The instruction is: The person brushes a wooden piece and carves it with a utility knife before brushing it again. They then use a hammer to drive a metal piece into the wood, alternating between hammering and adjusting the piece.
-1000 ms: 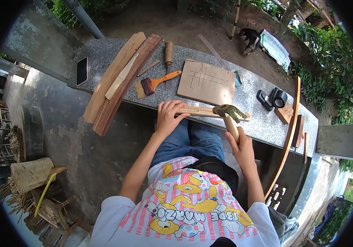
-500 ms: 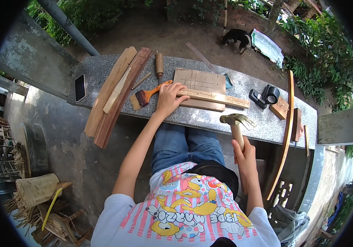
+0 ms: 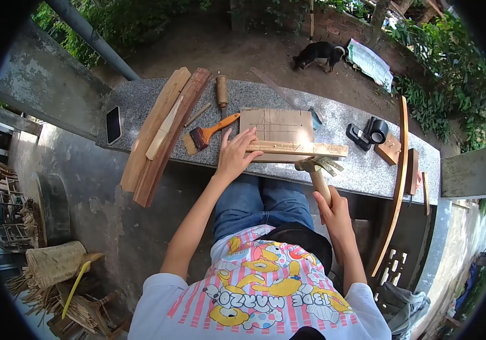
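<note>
My left hand (image 3: 236, 154) grips the left end of a narrow wooden strip (image 3: 299, 148), fingers over its top and thumb along the near side. Pencil lines mark the strip, which lies across a brown board (image 3: 281, 120) with drawn lines. In my right hand (image 3: 336, 213) is a claw hammer (image 3: 320, 182), held by its wooden handle. The hammer's head overlaps the near edge of the board in this view, close to the strip. A paint brush (image 3: 212, 133) with an orange handle lies just left of my left hand.
Long wooden planks (image 3: 166, 133) overhang the granite table (image 3: 333, 170) at left, near a phone (image 3: 114, 124). A wooden-handled tool (image 3: 222, 93) and clear ruler (image 3: 276, 86) lie behind. A black device (image 3: 367, 132), wood block (image 3: 389, 149) and curved strip (image 3: 397, 192) are right. A dog (image 3: 318, 55) stands beyond.
The hammer head has moved left and down in view, nearer the board's edge. My left hand still holds the strip, its fingers slightly more spread. The dog has shifted left.
</note>
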A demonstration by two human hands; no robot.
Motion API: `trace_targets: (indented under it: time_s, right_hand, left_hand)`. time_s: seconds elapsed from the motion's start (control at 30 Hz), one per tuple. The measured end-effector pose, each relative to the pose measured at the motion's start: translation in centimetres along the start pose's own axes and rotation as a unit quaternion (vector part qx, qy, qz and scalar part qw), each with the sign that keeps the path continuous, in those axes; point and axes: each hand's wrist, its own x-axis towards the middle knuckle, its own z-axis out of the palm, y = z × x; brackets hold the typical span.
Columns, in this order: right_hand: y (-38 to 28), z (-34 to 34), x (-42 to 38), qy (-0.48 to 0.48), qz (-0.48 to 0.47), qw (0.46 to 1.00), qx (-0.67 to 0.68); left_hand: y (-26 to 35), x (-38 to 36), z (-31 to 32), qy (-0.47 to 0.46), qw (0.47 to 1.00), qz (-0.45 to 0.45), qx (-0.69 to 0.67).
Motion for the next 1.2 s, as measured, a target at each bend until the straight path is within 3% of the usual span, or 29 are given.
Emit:
trace_targets:
  time_s: [0.2, 0.27, 0.33, 0.4, 0.43, 0.6, 0.67, 0.7, 0.73, 0.8, 0.87, 0.97, 1.2]
  right_hand:
    - [0.6, 1.2, 2.1, -0.016, -0.034, 0.993, -0.112]
    - [1.3, 2.1, 3.3, 0.006, -0.118, 0.979, -0.169]
    - [0.6, 2.1, 3.6, -0.004, -0.106, 0.977, -0.184]
    - [-1.7, 1.6, 3.2, 0.026, -0.144, 0.974, -0.170]
    - [-3.6, 1.0, 2.5, 0.019, -0.120, 0.979, -0.165]
    - [-2.8, 1.6, 2.2, 0.075, -0.193, 0.978, -0.038]
    - [-0.2, 3.3, 3.3, 0.087, -0.172, 0.978, -0.083]
    - [0.6, 3.9, 4.0, 0.073, -0.180, 0.967, -0.162]
    - [1.0, 4.2, 4.8, 0.016, -0.131, 0.956, -0.262]
    - [1.6, 3.6, 4.6, 0.048, -0.117, 0.981, -0.144]
    - [-1.8, 1.7, 3.7, 0.054, -0.110, 0.982, -0.143]
    - [-4.0, 0.5, 2.5, 0.121, -0.173, 0.972, -0.101]
    - [-3.3, 0.2, 0.9, 0.138, -0.225, 0.963, -0.056]
  left_hand:
    - [2.4, -2.5, 0.0, 0.032, 0.999, -0.022, 0.002]
    - [3.0, -2.9, 0.4, 0.051, 0.998, -0.035, 0.001]
    - [3.2, -2.9, 0.4, 0.074, 0.996, -0.049, 0.002]
    - [3.3, -2.8, 0.1, 0.081, 0.994, -0.061, -0.027]
    - [3.3, -2.8, 0.2, 0.083, 0.994, -0.068, -0.027]
    - [3.4, -2.7, 0.1, 0.076, 0.992, -0.088, -0.050]
    - [3.3, -2.7, 0.1, 0.079, 0.992, -0.085, -0.049]
    - [3.2, -2.7, 0.1, 0.083, 0.992, -0.080, -0.046]
    - [3.2, -2.7, 0.2, 0.084, 0.992, -0.080, -0.047]
    - [3.2, -2.8, 0.3, 0.075, 0.994, -0.076, -0.022]
    - [3.2, -2.9, 0.4, 0.081, 0.993, -0.075, -0.026]
    - [3.3, -2.7, 0.3, 0.087, 0.993, -0.070, -0.030]
    - [3.2, -2.9, 0.5, 0.081, 0.994, -0.071, -0.015]
